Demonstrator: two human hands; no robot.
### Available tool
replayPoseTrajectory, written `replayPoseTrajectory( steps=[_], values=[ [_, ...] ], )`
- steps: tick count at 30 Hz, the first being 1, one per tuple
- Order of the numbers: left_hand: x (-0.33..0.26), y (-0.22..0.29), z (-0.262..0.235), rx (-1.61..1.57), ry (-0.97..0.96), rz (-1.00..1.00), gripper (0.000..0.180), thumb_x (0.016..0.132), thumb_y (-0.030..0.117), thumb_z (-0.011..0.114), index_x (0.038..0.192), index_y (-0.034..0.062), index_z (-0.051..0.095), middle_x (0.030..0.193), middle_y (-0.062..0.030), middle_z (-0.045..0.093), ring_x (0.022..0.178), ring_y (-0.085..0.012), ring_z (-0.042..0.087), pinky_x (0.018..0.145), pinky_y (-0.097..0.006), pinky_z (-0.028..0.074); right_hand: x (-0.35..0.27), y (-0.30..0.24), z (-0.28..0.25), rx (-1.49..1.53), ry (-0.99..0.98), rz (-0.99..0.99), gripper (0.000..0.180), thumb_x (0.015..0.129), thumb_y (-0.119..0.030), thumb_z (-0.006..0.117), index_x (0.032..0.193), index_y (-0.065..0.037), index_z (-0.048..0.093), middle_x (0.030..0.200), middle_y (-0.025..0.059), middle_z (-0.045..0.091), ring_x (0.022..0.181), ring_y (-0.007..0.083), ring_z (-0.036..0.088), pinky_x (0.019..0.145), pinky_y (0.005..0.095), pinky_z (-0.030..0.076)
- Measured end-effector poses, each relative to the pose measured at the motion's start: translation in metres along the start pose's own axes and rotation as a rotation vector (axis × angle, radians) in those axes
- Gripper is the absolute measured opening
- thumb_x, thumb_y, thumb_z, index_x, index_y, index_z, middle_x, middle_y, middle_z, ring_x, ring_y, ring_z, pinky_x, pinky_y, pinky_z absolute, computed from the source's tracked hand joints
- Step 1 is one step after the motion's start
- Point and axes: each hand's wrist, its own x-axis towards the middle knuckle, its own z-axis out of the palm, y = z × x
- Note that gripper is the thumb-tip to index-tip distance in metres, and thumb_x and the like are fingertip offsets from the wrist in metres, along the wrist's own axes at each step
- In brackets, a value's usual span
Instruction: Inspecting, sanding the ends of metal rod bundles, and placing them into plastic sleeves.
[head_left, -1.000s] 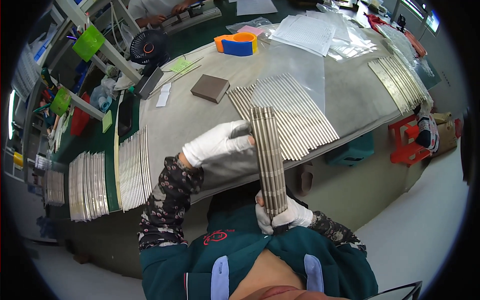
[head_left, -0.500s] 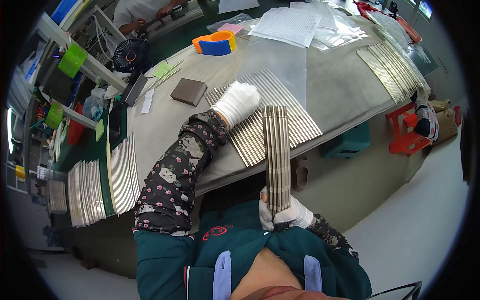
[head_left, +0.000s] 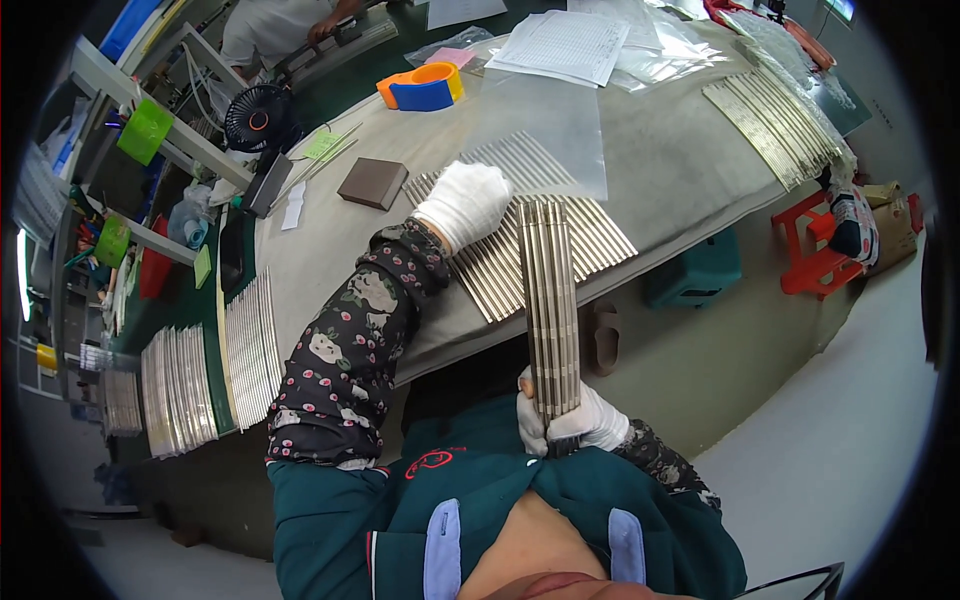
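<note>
Right hand (head_left: 572, 422), gloved, is closed around the lower end of a bundle of metal rods (head_left: 550, 300), held close to the body; the bundle's far end overhangs the table edge (head_left: 450, 350). Left hand (head_left: 468, 203), gloved, rests fingers curled on the row of rods (head_left: 600, 235) lying near that edge. A clear plastic sheet (head_left: 545, 130) lies just beyond. A brown block (head_left: 372, 183) sits apart to the left, bare tabletop between them.
</note>
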Motion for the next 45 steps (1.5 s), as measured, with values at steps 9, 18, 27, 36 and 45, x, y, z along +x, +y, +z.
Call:
replayPoseTrajectory(
  steps=[9,18,27,36,45],
  values=[
    [-0.054,-0.004,-0.057,-0.356,0.196,0.065,0.011,0.077,0.019,0.061,0.074,0.0085,0.06,0.074,-0.0091,0.059,0.07,-0.027,0.06,0.062,-0.033,0.049,0.001,0.003,0.001,0.042,0.006,-0.018,0.051,0.065,-0.008,0.07,0.108,-0.007,0.041,0.073,0.0092,0.053,0.063,0.0222,0.056,0.06,0.0335,0.047],
    [-0.065,-0.013,-0.061,-0.707,0.301,-0.139,0.016,0.081,0.018,0.058,0.084,0.0029,0.061,0.079,-0.0148,0.059,0.074,-0.0315,0.058,0.066,-0.035,0.047,0.005,0.005,0.014,-0.062,0.004,0.114,0.049,0.065,-0.008,0.069,0.106,-0.007,0.042,0.071,0.0091,0.053,0.062,0.0213,0.055,0.059,0.0327,0.047],
    [-0.1,-0.018,-0.042,-0.392,-0.061,-0.135,0.011,0.079,0.016,0.057,0.084,0.0067,0.06,0.079,-0.0086,0.059,0.074,-0.0283,0.057,0.065,-0.035,0.047,0.007,0.01,0.018,-0.058,-0.027,0.129,0.05,0.065,-0.008,0.069,0.106,-0.007,0.041,0.071,0.0099,0.053,0.061,0.0214,0.055,0.058,0.0321,0.047],
    [-0.095,-0.005,-0.022,-0.743,0.221,-0.025,0.011,0.08,0.012,0.055,0.089,0.0044,0.057,0.082,-0.012,0.056,0.08,-0.0315,0.057,0.069,-0.036,0.047,0.008,0.011,0.019,-0.044,-0.007,0.129,0.049,0.065,-0.008,0.069,0.105,-0.006,0.041,0.072,0.0097,0.054,0.061,0.0214,0.056,0.058,0.032,0.047],
    [-0.095,0.017,-0.063,-0.353,0.558,-0.116,0.015,0.078,0.01,0.061,0.074,0.0046,0.047,0.07,-0.0094,0.049,0.06,-0.0272,0.054,0.053,-0.034,0.043,0.011,0.006,0.023,-0.048,0.052,0.206,0.048,0.065,-0.01,0.068,0.104,-0.005,0.042,0.074,0.0094,0.054,0.064,0.0209,0.056,0.06,0.0327,0.047]
  ],
)
